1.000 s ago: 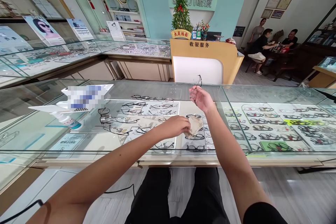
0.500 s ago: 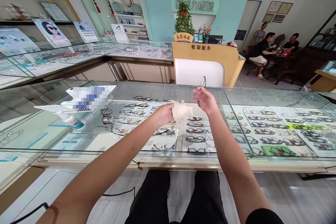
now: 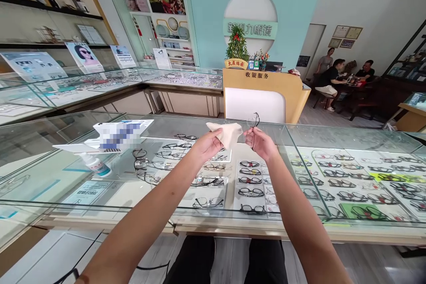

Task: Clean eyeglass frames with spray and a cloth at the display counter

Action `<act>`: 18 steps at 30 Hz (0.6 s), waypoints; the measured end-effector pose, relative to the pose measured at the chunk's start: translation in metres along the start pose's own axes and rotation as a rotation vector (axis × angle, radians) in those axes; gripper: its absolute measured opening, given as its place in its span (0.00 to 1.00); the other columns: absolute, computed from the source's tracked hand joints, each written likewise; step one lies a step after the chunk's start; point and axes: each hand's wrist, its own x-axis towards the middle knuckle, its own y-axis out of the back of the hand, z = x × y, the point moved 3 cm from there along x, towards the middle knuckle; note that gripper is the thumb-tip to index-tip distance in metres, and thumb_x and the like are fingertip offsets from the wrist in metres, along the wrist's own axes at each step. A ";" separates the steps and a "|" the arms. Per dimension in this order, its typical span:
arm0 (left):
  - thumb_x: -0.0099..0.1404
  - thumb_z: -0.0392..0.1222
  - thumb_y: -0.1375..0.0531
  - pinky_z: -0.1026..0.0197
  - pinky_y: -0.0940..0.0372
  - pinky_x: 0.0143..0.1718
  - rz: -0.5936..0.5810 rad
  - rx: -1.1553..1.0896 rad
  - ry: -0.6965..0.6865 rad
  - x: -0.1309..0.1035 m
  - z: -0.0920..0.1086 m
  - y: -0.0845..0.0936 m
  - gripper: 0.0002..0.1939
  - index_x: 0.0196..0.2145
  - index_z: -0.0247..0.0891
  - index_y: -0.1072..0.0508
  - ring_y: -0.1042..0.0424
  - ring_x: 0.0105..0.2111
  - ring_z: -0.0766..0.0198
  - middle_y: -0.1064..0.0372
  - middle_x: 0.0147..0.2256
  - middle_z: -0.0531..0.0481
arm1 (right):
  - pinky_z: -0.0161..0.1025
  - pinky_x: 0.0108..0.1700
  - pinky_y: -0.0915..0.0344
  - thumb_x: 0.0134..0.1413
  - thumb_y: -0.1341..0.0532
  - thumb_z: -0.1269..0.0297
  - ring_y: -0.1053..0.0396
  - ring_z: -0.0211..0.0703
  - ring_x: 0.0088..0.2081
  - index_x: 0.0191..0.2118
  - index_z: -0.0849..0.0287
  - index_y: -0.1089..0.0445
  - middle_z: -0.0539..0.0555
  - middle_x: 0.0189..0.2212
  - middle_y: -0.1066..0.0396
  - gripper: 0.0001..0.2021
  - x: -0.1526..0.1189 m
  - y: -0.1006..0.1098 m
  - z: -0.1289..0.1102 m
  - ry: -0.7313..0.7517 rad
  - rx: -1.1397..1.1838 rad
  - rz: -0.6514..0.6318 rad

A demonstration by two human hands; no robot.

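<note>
My left hand (image 3: 209, 144) pinches a pale cream cleaning cloth (image 3: 229, 134) that fans out beyond the fingertips. Just to its right, my right hand (image 3: 261, 143) grips a pair of thin dark-framed eyeglasses (image 3: 256, 120), held upright with one lens above the fingers; the rest of the frame is partly behind them. Cloth and eyeglasses are close together, above the glass display counter (image 3: 186, 215). Rows of spectacles (image 3: 251, 192) lie on trays beneath the glass below my hands.
On the counter's left stand a white spray bottle (image 3: 96, 165) and a folded white card (image 3: 123, 135). Two loose pairs of glasses (image 3: 141, 165) lie nearby. A wooden cashier desk (image 3: 296, 100) with a plant stands beyond. Several people (image 3: 329, 79) are around a table at the far right.
The cloth, hanging bunched at my left fingers before, now spreads upward and outward. My right hand has turned the eyeglasses slightly closer to it. The view has tilted up a little.
</note>
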 end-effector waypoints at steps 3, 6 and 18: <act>0.67 0.30 0.28 0.54 0.24 0.58 -0.039 -0.027 -0.111 0.004 0.004 -0.009 0.20 0.56 0.33 0.21 0.16 0.52 0.55 0.15 0.51 0.39 | 0.36 0.38 0.29 0.58 0.24 0.54 0.25 0.40 0.36 0.35 0.55 0.21 0.54 0.41 0.17 0.12 0.000 -0.006 0.005 -0.011 -0.060 -0.009; 0.62 0.35 0.23 0.51 0.27 0.62 -0.079 -0.025 -0.239 0.006 0.005 -0.018 0.25 0.54 0.36 0.21 0.18 0.56 0.52 0.16 0.52 0.40 | 0.37 0.39 0.31 0.55 0.22 0.51 0.26 0.40 0.36 0.34 0.55 0.22 0.54 0.40 0.17 0.15 0.000 -0.013 0.013 -0.041 -0.096 -0.006; 0.55 0.59 0.18 0.56 0.31 0.49 -0.085 0.093 -0.407 0.004 -0.014 -0.019 0.30 0.44 0.40 0.22 0.23 0.50 0.57 0.18 0.49 0.46 | 0.38 0.41 0.37 0.52 0.22 0.46 0.30 0.41 0.37 0.36 0.56 0.18 0.55 0.40 0.18 0.18 -0.003 -0.035 0.034 -0.073 -0.147 0.102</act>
